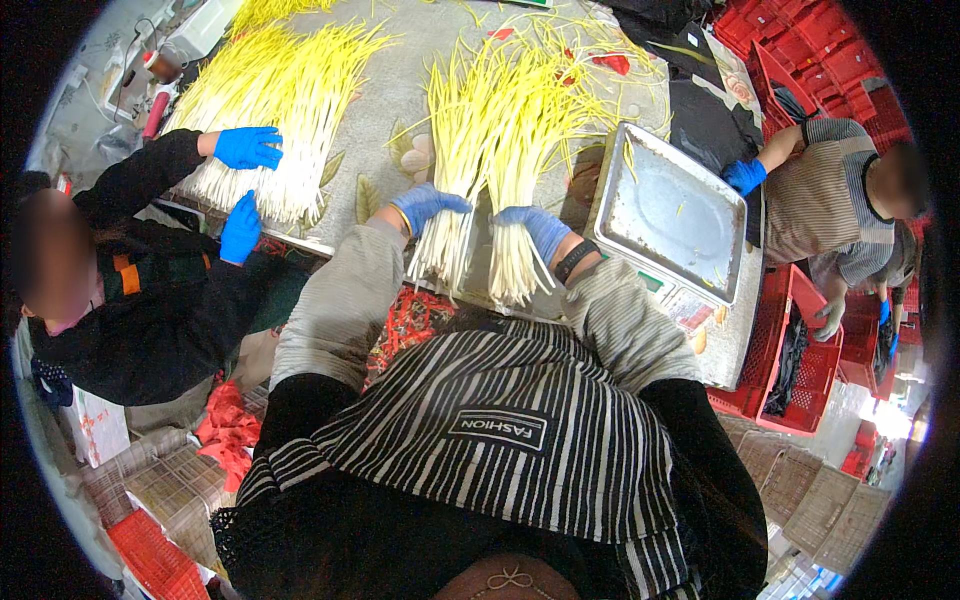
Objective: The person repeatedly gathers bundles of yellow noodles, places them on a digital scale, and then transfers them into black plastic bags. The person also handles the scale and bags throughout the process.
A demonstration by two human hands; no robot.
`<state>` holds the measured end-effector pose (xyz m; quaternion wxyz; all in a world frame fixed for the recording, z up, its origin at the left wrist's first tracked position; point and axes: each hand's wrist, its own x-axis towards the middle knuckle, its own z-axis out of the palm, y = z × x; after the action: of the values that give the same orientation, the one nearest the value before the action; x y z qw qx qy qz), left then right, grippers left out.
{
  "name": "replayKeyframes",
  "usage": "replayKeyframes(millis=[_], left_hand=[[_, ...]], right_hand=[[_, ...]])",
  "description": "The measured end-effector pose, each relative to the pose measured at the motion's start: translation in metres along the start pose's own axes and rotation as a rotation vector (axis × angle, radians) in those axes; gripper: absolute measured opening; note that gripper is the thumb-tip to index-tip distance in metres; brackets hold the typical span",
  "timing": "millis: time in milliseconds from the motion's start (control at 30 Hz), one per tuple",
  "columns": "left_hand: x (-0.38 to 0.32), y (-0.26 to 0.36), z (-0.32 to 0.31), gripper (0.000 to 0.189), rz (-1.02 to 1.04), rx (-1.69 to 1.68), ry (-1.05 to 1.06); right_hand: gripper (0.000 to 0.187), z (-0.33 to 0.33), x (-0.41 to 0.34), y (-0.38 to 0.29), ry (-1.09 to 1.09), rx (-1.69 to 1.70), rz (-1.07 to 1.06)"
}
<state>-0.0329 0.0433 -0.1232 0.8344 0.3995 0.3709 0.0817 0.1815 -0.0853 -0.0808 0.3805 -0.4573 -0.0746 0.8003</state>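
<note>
Two bunches of yellow blanched chives stand side by side at the table edge in front of me, white stem ends towards my body. My left hand, in a blue glove, is wrapped around the left bunch near its stems. Around the stems of the right bunch is my right hand, also gloved, with a dark band at the wrist. A narrow gap separates the stems, while the yellow leaf tips spread and mingle on the tabletop. Close to my right forearm sits a weighing scale with a metal tray.
A larger heap of chives lies on the left, with a co-worker's blue-gloved hands at it. Another person stands beyond the scale. Red plastic crates line the right side. Black plastic bags lie behind the scale.
</note>
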Motion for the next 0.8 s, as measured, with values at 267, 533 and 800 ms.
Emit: replayKeyframes(millis=[267,533,800], left_hand=[[0.01,0.0,0.011,0.088,0.199,1.244,0.671],[0.012,-0.017,0.061,0.095,-0.045,1.517,1.068],[0.025,-0.03,0.048,0.08,-0.01,1.555,1.152]], right_hand=[[0.025,0.003,-0.046,-0.047,-0.055,0.02,-0.251],[0.031,-0.019,-0.168,-0.135,-0.019,-0.215,-0.477],[0.043,-0.141,-0.269,-0.152,0.434,-1.158,-0.497]])
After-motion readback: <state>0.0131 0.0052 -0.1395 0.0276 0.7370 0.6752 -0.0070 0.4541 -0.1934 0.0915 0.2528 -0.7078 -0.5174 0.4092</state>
